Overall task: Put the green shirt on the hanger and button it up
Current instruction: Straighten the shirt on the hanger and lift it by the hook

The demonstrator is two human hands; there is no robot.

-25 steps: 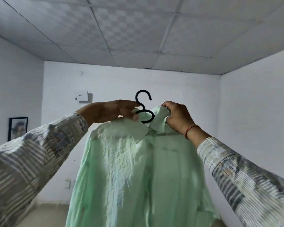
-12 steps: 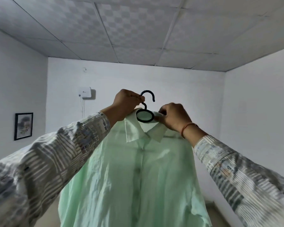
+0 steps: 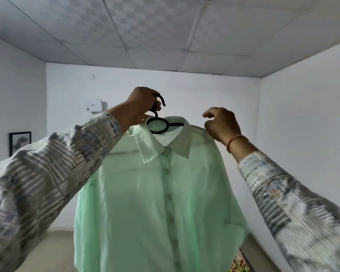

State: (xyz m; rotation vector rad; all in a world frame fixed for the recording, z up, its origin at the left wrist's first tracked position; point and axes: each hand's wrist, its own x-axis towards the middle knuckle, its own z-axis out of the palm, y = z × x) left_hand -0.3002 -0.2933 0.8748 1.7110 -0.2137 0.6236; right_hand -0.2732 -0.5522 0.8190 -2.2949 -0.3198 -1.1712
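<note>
Head view: shirt hangs on hanger, placket running straight down from the collar. Left hand fingers closed on the hook above the collar. Right hand, loosely curled, empty, beside the collar's right shoulder, nearer the top button.

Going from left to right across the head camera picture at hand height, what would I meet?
Dark-framed picture on the wall → white wall box → left hand gripping the black plastic hanger → pale green shirt's collar → right hand.
</note>
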